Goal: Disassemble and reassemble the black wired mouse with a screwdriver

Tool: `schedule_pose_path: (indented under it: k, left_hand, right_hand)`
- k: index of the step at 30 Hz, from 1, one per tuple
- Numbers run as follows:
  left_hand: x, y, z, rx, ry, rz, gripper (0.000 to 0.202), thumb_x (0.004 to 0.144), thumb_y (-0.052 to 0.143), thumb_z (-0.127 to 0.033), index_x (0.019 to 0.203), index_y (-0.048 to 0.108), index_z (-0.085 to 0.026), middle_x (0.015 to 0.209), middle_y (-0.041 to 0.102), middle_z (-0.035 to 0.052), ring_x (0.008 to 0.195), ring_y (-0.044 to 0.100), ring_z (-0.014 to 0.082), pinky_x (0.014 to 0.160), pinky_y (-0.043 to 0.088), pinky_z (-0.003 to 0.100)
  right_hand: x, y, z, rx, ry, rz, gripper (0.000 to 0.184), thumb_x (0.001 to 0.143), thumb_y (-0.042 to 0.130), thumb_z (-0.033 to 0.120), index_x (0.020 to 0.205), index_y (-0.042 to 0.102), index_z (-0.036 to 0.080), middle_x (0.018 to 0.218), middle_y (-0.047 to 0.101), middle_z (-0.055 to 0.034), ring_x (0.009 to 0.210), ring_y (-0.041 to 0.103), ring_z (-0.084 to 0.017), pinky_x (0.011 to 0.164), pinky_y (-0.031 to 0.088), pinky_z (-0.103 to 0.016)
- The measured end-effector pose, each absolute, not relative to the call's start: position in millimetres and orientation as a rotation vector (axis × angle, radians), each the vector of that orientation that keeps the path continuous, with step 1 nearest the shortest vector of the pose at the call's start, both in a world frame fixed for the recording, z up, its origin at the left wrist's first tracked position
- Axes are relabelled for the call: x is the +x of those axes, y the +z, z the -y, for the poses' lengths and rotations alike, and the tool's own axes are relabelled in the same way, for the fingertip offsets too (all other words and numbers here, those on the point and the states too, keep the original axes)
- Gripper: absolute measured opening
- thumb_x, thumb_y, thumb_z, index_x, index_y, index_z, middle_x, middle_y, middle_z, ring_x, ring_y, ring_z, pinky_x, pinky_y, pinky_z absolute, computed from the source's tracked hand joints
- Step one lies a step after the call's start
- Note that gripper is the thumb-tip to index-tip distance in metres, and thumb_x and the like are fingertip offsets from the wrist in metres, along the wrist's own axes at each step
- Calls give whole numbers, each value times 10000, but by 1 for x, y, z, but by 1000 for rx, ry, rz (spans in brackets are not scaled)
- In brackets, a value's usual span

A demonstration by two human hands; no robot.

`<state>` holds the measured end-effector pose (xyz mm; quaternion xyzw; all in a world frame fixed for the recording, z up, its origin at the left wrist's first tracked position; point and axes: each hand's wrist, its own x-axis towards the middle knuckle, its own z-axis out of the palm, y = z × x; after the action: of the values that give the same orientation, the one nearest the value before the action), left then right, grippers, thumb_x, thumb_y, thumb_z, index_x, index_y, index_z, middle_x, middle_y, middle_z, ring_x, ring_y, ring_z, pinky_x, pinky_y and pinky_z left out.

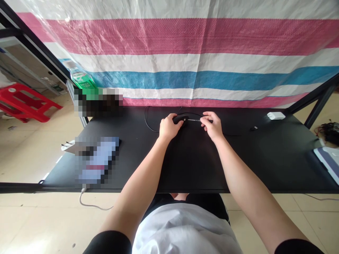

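Head view: left fingers (180, 124) grip black device (181, 118); right fingers (205, 121) pinch slim tool (193, 120); green bottle label (86, 82) illegible.

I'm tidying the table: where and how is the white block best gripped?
Likely best: pinch the white block by its long sides near its left end, from above and the left. It lies flat, lengthwise left to right, its right end toward the frame.

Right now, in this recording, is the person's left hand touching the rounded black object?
Touching. The head view shows it: the left hand grips the rounded black object, with the thumb against its near side.
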<state>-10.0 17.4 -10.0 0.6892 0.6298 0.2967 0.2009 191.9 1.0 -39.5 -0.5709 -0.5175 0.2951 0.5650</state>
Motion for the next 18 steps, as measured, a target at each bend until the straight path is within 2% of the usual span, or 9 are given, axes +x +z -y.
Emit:
schedule_pose_path:
  k: [2, 5, 9, 12, 15, 18]
  left_hand:
    - [-10, -10, -17, 1923, 827, -1764, 403, 804, 674, -390, 1170, 662, -223, 1098, 734, 61, 1049, 668, 243, 955, 507, 342]
    - [-10, -10, -18, 1919, 836, -1764, 398, 803, 675, -390, 1164, 664, -223, 1105, 732, 63, 1058, 666, 244, 960, 506, 342]
    - [-11, -11, -18, 1912, 848, -1750, 394, 806, 675, -396, 1161, 664, -223, 1112, 731, 62, 1056, 667, 238, 967, 504, 339]
    - [-11, -11, -18, 1899, 849, -1740, 401, 807, 677, -399, 1168, 661, -226, 1115, 728, 64, 1065, 664, 236, 972, 502, 337]
    - [-11, -11, -18, 1892, 853, -1738, 400, 804, 678, -392, 1166, 662, -223, 1111, 729, 62, 1064, 663, 235, 971, 503, 338]
    - [-11, -11, -17, 1887, 854, -1741, 399, 799, 681, -378, 1163, 663, -217, 1103, 732, 58, 1052, 666, 231, 965, 505, 333]
  right_hand:
    - [191, -39, 0, -1362, 763, 1159, 275, 771, 629, 453, 834, 641, 185, 631, 637, 3, 453, 549, -110, 432, 398, -237]
    - [190, -37, 1, -1373, 772, 1147, 176, 732, 657, 356, 736, 647, 181, 541, 604, 20, 422, 537, -109, 435, 410, -237]
    - [194, -36, -1, -1359, 674, 1093, 112, 674, 647, 263, 751, 668, 184, 641, 656, -1, 536, 607, -144, 520, 490, -275]
    - [202, -37, -4, -1398, 488, 1074, 124, 697, 629, 260, 786, 675, 186, 754, 701, -43, 675, 660, -189, 688, 549, -349]
    - [210, -38, -5, -1528, 283, 1121, 140, 736, 588, 221, 843, 675, 190, 869, 729, -81, 843, 685, -238, 861, 533, -418]
    - [218, -39, -4, -1720, 172, 1181, 194, 750, 568, 178, 910, 677, 175, 940, 735, -111, 916, 685, -268, 925, 504, -445]
